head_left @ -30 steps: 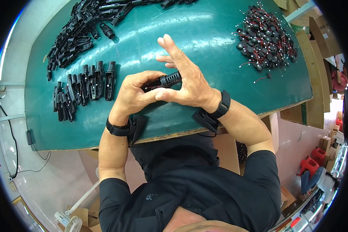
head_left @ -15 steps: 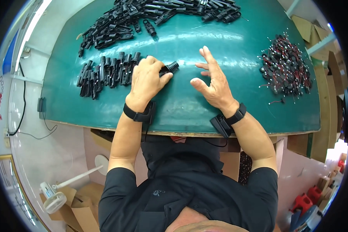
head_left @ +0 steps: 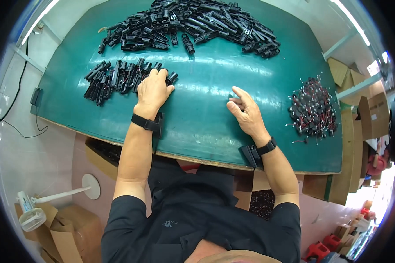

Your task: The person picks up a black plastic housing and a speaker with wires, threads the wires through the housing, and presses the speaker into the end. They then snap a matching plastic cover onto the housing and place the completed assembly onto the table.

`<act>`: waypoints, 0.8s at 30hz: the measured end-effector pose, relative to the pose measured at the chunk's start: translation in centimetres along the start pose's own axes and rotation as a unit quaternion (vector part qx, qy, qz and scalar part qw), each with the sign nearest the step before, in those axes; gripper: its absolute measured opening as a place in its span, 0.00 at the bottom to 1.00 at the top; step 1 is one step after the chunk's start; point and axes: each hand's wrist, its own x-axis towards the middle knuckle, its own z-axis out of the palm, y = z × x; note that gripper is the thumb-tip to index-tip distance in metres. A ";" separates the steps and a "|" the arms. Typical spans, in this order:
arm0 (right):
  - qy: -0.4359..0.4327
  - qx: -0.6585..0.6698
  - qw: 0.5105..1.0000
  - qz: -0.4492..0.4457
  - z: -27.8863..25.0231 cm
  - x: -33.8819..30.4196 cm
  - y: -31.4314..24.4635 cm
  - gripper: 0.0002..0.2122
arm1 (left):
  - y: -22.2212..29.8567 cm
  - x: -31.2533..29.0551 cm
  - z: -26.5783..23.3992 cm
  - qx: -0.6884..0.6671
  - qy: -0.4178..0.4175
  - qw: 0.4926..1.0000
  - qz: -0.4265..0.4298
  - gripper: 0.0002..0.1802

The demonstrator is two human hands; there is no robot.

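Note:
My left hand (head_left: 153,90) is closed over a black plastic casing with a ribbed end (head_left: 172,78), at the right end of a row of similar casings (head_left: 102,86). The fingers hide most of that piece, so whether it touches the table cannot be seen. To the right, my right hand (head_left: 248,115) hovers above the green table (head_left: 202,127) with nothing in it. Its thumb and forefinger are apart, the other fingers loosely bent. Each wrist wears a black strap with a small box.
A large heap of black casings (head_left: 215,22) covers the far side of the table. On the right lies a pile of small round black parts with red wires (head_left: 314,109). Cardboard boxes (head_left: 353,144) stand past the right edge, and a white fan (head_left: 32,218) is at lower left.
My left hand has carried the casing leftward to the right end of the row. My right hand has come a little nearer, its fingers more bent. The whole view has shifted.

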 end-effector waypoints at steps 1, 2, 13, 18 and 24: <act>-0.011 0.000 1.000 0.012 0.5 0.5 -0.5 0.30 | -0.9 0.1 -0.2 -0.008 0.007 1.000 0.005 0.25; -0.022 0.001 0.999 0.023 1.1 1.2 -1.0 0.29 | -2.0 0.1 -0.4 -0.015 0.013 1.000 0.010 0.25; 0.006 -0.311 0.944 -0.108 11.6 21.9 -2.7 0.31 | -4.8 1.8 -1.1 -0.189 0.219 0.950 0.116 0.20; 0.037 -0.405 0.913 -0.004 15.7 27.3 -4.0 0.28 | -5.1 2.2 -1.4 -0.256 0.183 0.943 0.103 0.16; 0.100 -0.229 0.967 -0.056 11.7 23.8 -0.8 0.19 | -4.0 2.7 -0.5 -0.317 0.098 0.938 0.101 0.18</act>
